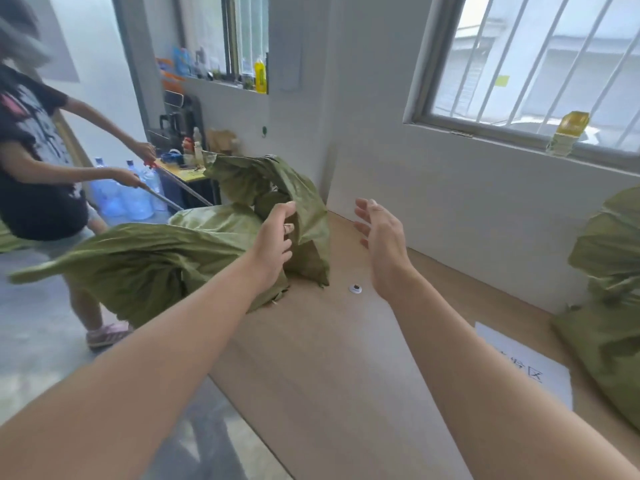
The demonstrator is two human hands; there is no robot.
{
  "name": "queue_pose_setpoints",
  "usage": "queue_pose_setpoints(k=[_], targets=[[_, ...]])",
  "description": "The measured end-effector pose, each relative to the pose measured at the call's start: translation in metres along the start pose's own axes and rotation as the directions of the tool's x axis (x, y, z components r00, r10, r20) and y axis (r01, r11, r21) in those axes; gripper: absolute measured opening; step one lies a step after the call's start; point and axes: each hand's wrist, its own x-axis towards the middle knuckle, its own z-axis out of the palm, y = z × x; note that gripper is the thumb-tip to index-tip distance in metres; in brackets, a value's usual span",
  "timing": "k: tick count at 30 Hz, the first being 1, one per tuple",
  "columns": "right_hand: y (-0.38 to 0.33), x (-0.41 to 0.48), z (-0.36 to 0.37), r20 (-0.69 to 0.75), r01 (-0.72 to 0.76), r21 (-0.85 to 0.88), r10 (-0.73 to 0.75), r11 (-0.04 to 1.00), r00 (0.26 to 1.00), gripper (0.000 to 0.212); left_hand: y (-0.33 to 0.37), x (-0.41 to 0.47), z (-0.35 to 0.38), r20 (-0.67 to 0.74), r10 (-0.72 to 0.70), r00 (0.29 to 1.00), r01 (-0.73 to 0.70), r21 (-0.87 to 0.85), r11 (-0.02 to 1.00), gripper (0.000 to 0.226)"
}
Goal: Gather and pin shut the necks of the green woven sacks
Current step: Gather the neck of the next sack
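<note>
Our left hand [277, 239] clenches a fold at the neck of the green sack [138, 261], slumped over the table [329, 358] at ten o'clock. Our right hand [379, 237], released at three o'clock, should sweep the twelve o'clock flap in tightly.

Daylight is pouring in through the barred window [540, 60] at the far right, and its panes are washing out to near white. A second window [221, 32] at the far left is glowing too. The light is falling soft and even across the wooden tabletop [329, 341], leaving only faint shadows beneath the green sack [156, 261]. The sack's left flap is smearing with motion blur, and the person [34, 150] at the far left is blurring as well, the head most of all. The wide lens is bowing the barred window's frame and stretching the near forearms [138, 368] towards the bottom edge.
</note>
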Motion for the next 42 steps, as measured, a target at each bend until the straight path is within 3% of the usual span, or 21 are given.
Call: queue_pose_setpoints(k=[6, 14, 20, 22, 24, 27, 31, 34, 36, 38, 40, 41, 42], targets=[[0.021, 0.009, 0.095, 0.075, -0.023, -0.007, 0.023, 1.000, 0.997, 0.036, 0.002, 0.019, -0.099, -0.106, -0.002, 0.994, 0.002, -0.004, 1.000, 0.055], [0.063, 0.029, 0.220, 0.128, -0.072, -0.028, 0.075, 0.997, 0.989, 0.029, -0.002, 0.055, -0.228, -0.205, -0.143, 0.968, 0.142, -0.016, 0.990, 0.053], [0.091, 0.049, 0.283, 0.219, -0.078, -0.177, 0.116, 0.981, 0.969, 0.037, -0.019, 0.090, -0.301, -0.340, -0.327, 0.882, 0.373, 0.078, 0.925, 0.056], [0.102, 0.061, 0.299, 0.260, -0.059, -0.269, 0.132, 0.961, 0.957, 0.042, -0.025, 0.100, -0.315, -0.412, -0.393, 0.822, 0.474, 0.112, 0.873, 0.055], [0.119, 0.076, 0.314, 0.342, 0.073, -0.435, 0.090, 0.898, 0.935, 0.053, -0.031, 0.108, -0.328, -0.471, -0.511, 0.719, 0.630, 0.130, 0.766, 0.055], [0.145, 0.094, 0.339, 0.483, 0.292, -0.633, 0.071, 0.717, 0.873, 0.081, -0.048, 0.116, -0.348, -0.416, -0.699, 0.582, 0.760, -0.029, 0.650, 0.049], [0.170, 0.110, 0.367, 0.634, 0.537, -0.711, 0.083, 0.455, 0.769, 0.129, -0.069, 0.135, -0.367, -0.379, -0.764, 0.523, 0.739, -0.246, 0.628, 0.041], [0.186, 0.119, 0.376, 0.681, 0.617, -0.705, 0.090, 0.350, 0.726, 0.148, -0.079, 0.150, -0.379, -0.323, -0.796, 0.512, 0.728, -0.328, 0.602, 0.049], [0.192, 0.126, 0.384, 0.676, 0.623, -0.718, 0.102, 0.310, 0.729, 0.135, -0.081, 0.161, -0.388, -0.278, -0.800, 0.533, 0.703, -0.380, 0.601, 0.051], [0.192, 0.137, 0.392, 0.671, 0.624, -0.723, 0.091, 0.297, 0.735, 0.087, -0.076, 0.176, -0.392, -0.240, -0.757, 0.608, 0.630, -0.434, 0.644, 0.049], [0.185, 0.148, 0.397, 0.654, 0.602, -0.711, 0.030, 0.363, 0.756, 0.028, -0.066, 0.194, -0.391, -0.262, -0.680, 0.685, 0.534, -0.454, 0.713, 0.052], [0.178, 0.152, 0.399, 0.630, 0.563, -0.706, 0.019, 0.430, 0.776, 0.013, -0.059, 0.202, -0.389, -0.292, -0.633, 0.717, 0.483, -0.446, 0.753, 0.055], [0.172, 0.155, 0.401, 0.604, 0.519, -0.699, 0.018, 0.491, 0.796, 0.010, -0.051, 0.207, -0.384, -0.334, -0.581, 0.742, 0.428, -0.431, 0.794, 0.055]])
